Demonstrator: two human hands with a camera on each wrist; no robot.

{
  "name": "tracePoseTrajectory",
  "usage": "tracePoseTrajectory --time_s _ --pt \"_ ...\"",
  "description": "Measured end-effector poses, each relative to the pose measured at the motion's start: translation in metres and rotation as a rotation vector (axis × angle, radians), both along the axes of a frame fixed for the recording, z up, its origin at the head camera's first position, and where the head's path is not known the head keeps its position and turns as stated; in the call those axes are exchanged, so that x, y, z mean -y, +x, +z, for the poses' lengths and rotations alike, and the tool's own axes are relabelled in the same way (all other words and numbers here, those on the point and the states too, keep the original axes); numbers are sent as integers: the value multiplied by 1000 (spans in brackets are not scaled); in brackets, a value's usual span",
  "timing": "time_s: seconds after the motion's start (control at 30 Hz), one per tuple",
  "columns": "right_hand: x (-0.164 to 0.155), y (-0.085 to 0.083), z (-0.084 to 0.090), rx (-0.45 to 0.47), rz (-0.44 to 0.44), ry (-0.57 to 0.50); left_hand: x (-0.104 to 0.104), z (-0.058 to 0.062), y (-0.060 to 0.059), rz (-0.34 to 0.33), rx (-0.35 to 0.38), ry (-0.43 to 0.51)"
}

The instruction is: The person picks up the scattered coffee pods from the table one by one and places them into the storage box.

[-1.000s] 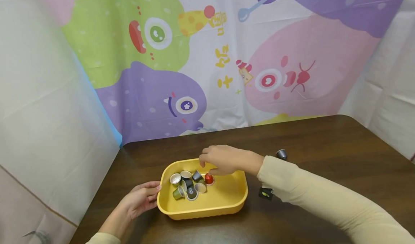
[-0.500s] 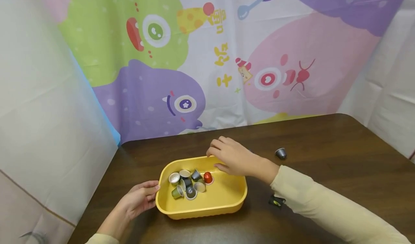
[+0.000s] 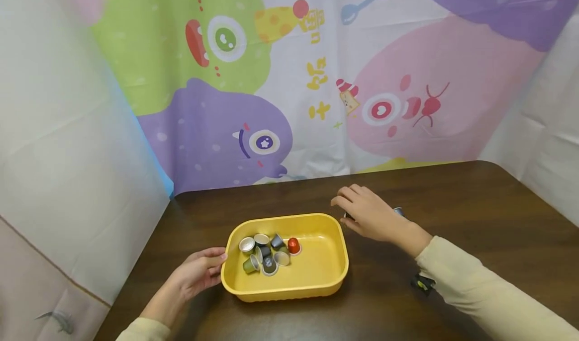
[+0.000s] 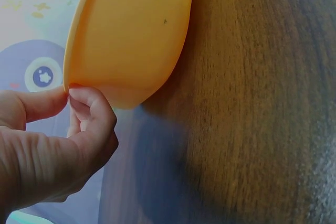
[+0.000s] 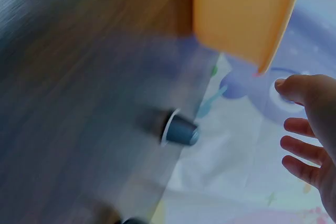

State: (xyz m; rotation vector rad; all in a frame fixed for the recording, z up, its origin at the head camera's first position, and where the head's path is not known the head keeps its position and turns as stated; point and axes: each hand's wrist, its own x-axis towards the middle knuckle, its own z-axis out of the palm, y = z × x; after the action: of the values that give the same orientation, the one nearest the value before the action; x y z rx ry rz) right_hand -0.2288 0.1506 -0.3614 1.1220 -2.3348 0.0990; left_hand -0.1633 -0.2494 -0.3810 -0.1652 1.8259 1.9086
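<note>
My left hand (image 3: 200, 269) pinches the left rim of a yellow plastic tub (image 3: 289, 293) between thumb and finger, plain in the left wrist view. Inside the tub, towards its left, sit several coffee capsules: a red one (image 3: 294, 245), a green one (image 3: 251, 264), and dark and silver ones. My right hand (image 3: 373, 212) hovers right of the tub, fingers spread and holding nothing. Below it a dark coffee capsule (image 5: 181, 131) lies on its side on the table, mostly hidden by the fingers in the head view.
Another capsule (image 3: 398, 211) shows just behind my right wrist. A small black device (image 3: 422, 283) sits under the right sleeve. The brown wooden table (image 3: 488, 220) meets a cartoon-printed curtain (image 3: 316, 145) at the back and pale cloth on both sides.
My right hand has moved from over the tub out to the right, above the dark capsule. The left hand keeps its hold on the rim. The capsules in the tub look unmoved.
</note>
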Motion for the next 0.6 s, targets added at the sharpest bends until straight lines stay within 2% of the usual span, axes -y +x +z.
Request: tracePoseTrajectory --time_s 0.2,0.4,0.6 --pt "-29 -2 -4 14 -50 1 -2 -1 -2 8 -3 -25" --pt "-52 -3 -6 35 -93 -23 3 -4 -5 -17 -12 6" --pt "-69 -2 -15 62 -133 2 2 -4 -5 -3 -6 1"
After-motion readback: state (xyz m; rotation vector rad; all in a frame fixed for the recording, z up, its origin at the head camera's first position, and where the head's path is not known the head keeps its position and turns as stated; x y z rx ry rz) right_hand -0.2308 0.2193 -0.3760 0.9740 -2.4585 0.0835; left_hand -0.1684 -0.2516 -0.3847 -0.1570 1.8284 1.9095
